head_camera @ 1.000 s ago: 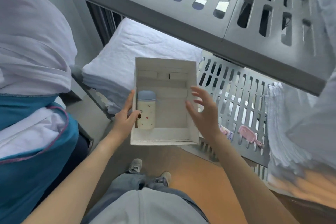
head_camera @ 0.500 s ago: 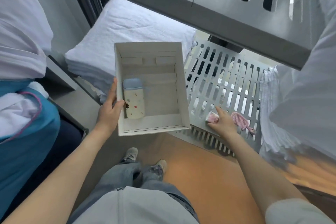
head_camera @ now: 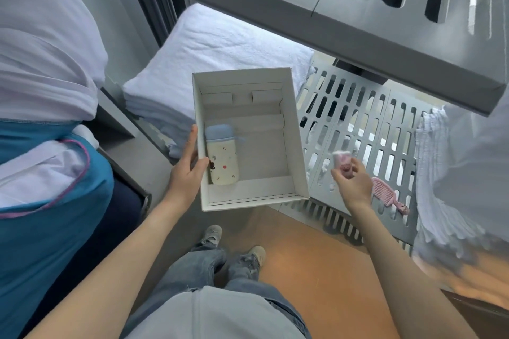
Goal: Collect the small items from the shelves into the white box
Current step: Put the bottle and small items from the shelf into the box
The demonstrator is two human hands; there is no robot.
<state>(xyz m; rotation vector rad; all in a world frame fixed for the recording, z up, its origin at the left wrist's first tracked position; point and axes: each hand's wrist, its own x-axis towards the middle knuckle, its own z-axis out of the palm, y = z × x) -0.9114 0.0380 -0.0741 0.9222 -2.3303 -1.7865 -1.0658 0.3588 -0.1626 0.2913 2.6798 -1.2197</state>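
Small pink item (head_camera: 343,164) pinched in right hand (head_camera: 354,186), beside white box (head_camera: 298,146)

Linen storeroom or laundry supply area: grey slotted metal shelving (head_camera: 358,129) carried stacked folded white towels (head_camera: 209,63); bagged white linen (head_camera: 41,44) hung left; orange floor (head_camera: 316,256) below.
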